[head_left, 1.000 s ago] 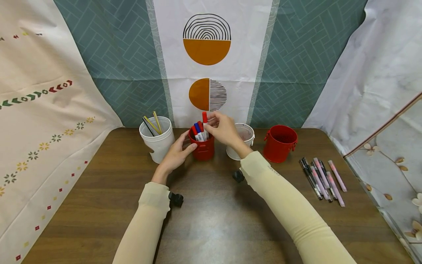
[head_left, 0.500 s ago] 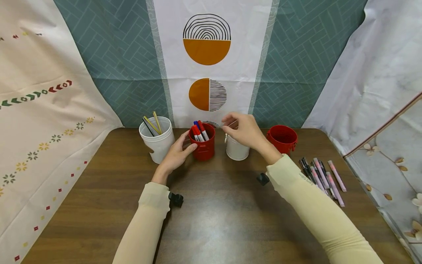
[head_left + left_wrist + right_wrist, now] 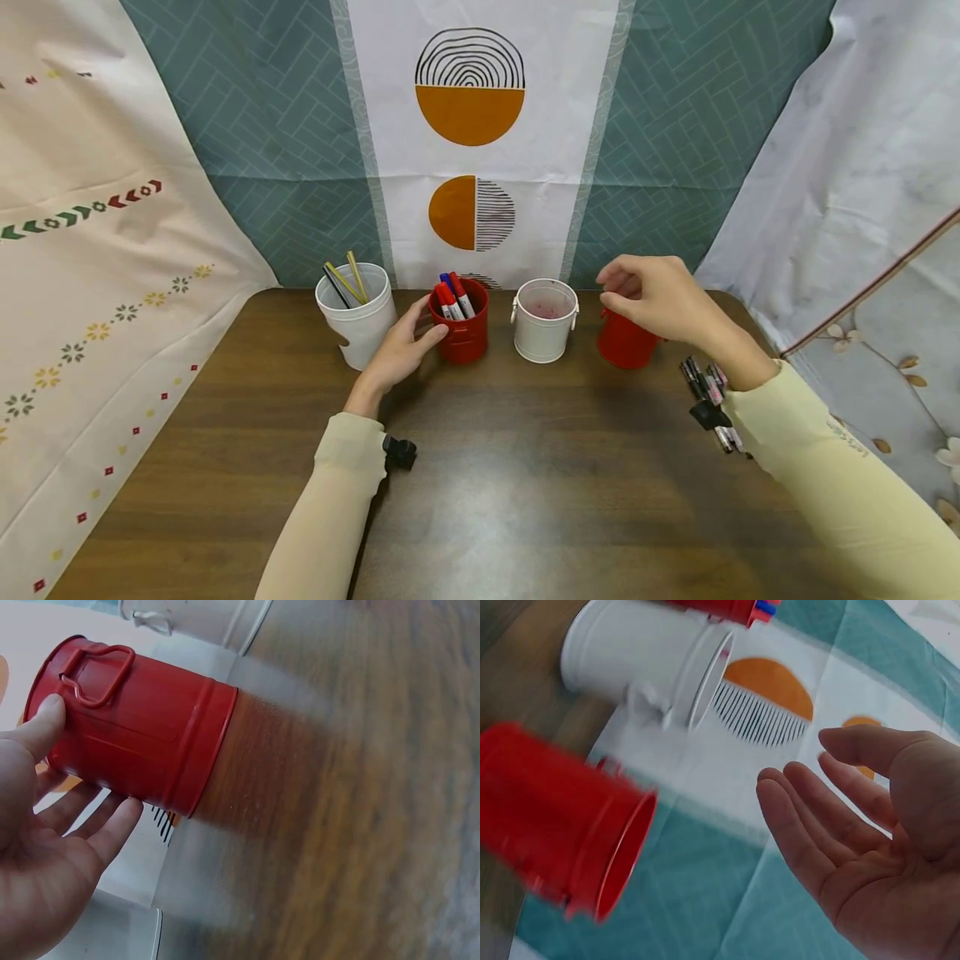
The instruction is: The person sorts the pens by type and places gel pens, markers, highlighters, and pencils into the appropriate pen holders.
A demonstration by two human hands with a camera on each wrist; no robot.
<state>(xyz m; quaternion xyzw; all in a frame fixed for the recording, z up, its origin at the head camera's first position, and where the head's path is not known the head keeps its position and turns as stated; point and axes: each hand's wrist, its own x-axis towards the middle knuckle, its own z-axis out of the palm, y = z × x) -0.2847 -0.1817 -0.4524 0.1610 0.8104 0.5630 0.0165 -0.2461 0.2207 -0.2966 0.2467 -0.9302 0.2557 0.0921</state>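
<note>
My left hand (image 3: pixel 397 354) holds the side of a small red metal bucket (image 3: pixel 465 343), thumb on one side and fingers around the other. Red- and blue-capped markers (image 3: pixel 454 300) stand in that bucket. Seen from the left wrist, the thumb lies by the wire handle of the red bucket (image 3: pixel 142 720). In the head view my right hand (image 3: pixel 663 300) is over a second red bucket (image 3: pixel 626 343) and hides its mouth. The right wrist view shows that hand (image 3: pixel 877 825) holding nothing, fingers loosely bent, apart from the second red bucket (image 3: pixel 562 817).
Between the two red buckets stands a white bucket (image 3: pixel 542 333). Left of my left hand is a white container (image 3: pixel 369 329) with several pencil-like sticks (image 3: pixel 352 283). Black and pink pens (image 3: pixel 705 383) lie on the table (image 3: pixel 480 500) at right, partly hidden by the right arm.
My right hand let go of a red-capped marker into the left red bucket, then moved right past the white bucket to the second red bucket. The left hand stayed in place.
</note>
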